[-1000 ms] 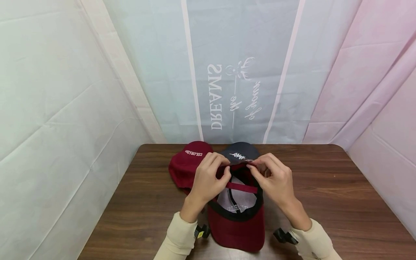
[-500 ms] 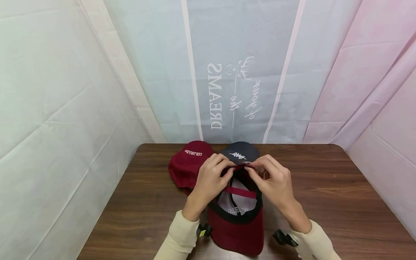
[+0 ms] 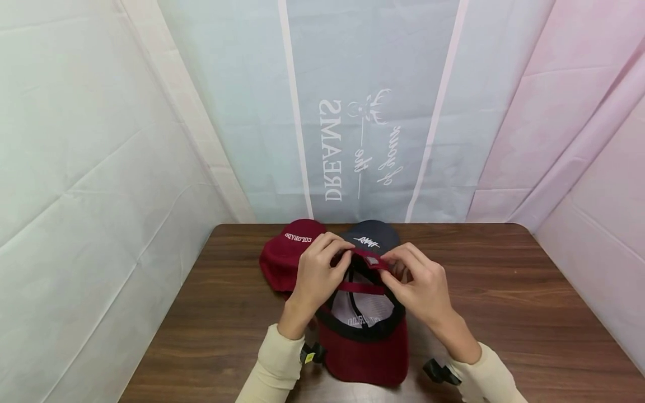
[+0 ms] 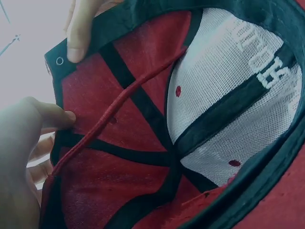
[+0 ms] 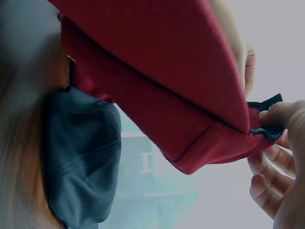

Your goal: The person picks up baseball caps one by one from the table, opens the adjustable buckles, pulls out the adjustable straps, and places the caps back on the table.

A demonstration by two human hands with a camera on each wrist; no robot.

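Note:
Between both hands a maroon baseball cap (image 3: 365, 358) is held with its inside turned up and its brim toward me. My left hand (image 3: 316, 274) pinches the rear edge on the left side. On the right side of that edge, my right hand (image 3: 422, 282) pinches it between thumb and fingers. A small grey patch (image 3: 372, 261) shows on the edge between the hands. A thin maroon strap (image 3: 360, 288) crosses the opening. Inside, the left wrist view shows a dark sweatband (image 4: 143, 14), dark seam tapes and white mesh (image 4: 214, 67) behind the lettering.
Behind the left hand, a second maroon cap (image 3: 284, 260) lettered COLORADO lies on the wooden table (image 3: 529, 313). A dark blue-grey cap (image 3: 375, 230) with white script lies beside it, near the far edge. Fabric sheets (image 3: 252, 112) stand around the table.
The hands came together at the cap's rear edge, then moved apart again. The grey patch on the edge now shows between them. The cap's brim has shifted slightly; the other two caps stay put.

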